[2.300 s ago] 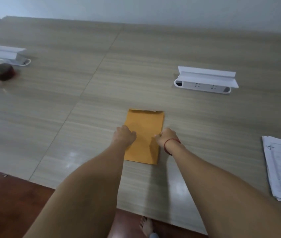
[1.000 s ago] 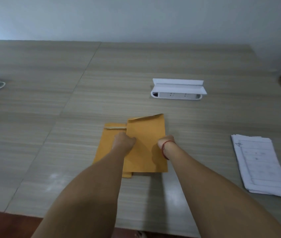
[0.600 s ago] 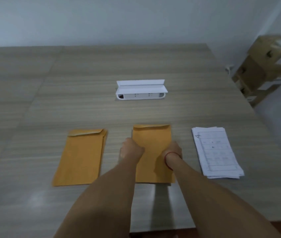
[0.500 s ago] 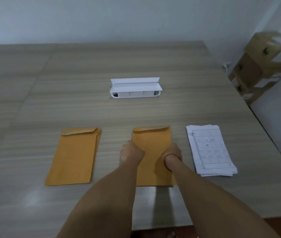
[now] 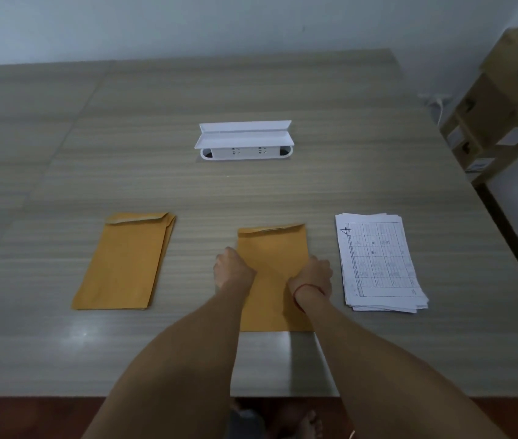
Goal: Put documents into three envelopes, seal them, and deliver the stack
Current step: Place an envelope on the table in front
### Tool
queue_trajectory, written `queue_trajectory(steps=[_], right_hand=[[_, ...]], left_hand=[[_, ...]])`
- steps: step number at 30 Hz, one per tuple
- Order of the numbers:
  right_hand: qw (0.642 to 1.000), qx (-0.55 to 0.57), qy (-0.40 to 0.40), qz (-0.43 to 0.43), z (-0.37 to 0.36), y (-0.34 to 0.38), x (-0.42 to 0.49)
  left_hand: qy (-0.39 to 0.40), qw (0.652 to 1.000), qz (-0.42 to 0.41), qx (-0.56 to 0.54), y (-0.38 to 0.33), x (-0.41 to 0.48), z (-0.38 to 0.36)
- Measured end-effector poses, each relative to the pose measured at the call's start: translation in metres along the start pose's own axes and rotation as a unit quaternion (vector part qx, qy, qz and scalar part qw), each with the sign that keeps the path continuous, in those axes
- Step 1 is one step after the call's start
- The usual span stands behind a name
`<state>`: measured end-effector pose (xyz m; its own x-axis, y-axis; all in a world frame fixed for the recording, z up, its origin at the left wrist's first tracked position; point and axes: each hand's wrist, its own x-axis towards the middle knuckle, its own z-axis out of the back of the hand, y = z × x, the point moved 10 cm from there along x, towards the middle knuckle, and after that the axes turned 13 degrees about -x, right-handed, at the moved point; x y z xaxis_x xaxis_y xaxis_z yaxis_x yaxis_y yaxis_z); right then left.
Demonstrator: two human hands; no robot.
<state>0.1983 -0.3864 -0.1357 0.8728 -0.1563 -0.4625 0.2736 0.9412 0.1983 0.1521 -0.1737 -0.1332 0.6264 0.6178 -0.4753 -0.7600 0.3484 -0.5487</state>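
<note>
hands (image 5: 233, 270) pinch envelope (image 5: 271, 248) edges, table (image 5: 283, 191) beyond bare.

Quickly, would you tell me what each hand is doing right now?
Left hand: closed, gripping the left edge of the middle envelope.
Right hand: closed, gripping the same envelope's right edge.

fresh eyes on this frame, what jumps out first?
Both hands, left hand and right hand, grip the sides of a brown envelope lying flat at the table's near centre. To its left lies a small stack of matching envelopes; to its right, a pile of printed documents. Farther back, a white socket box stands open in the wooden table.
</note>
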Motion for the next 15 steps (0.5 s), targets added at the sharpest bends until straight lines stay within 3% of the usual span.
queue_trajectory(steps=[3,7,11,15], right_hand=[[0.999,-0.029,-0.03,0.019,0.007,0.001,0.003],[0.991,-0.059,-0.052,0.11,0.017,0.025,0.018],[0.977,-0.064,-0.038,0.2,0.015,0.049,0.035],[0.971,-0.077,-0.01,0.225,0.01,0.061,0.046]], left_hand=[[-0.009,0.998,-0.057,0.008,-0.009,-0.002,-0.003],[0.002,0.99,-0.143,0.015,-0.034,0.0,-0.011],[0.025,0.983,-0.18,0.038,-0.049,0.007,-0.019],[0.041,0.981,-0.185,0.039,-0.057,0.018,-0.024]])
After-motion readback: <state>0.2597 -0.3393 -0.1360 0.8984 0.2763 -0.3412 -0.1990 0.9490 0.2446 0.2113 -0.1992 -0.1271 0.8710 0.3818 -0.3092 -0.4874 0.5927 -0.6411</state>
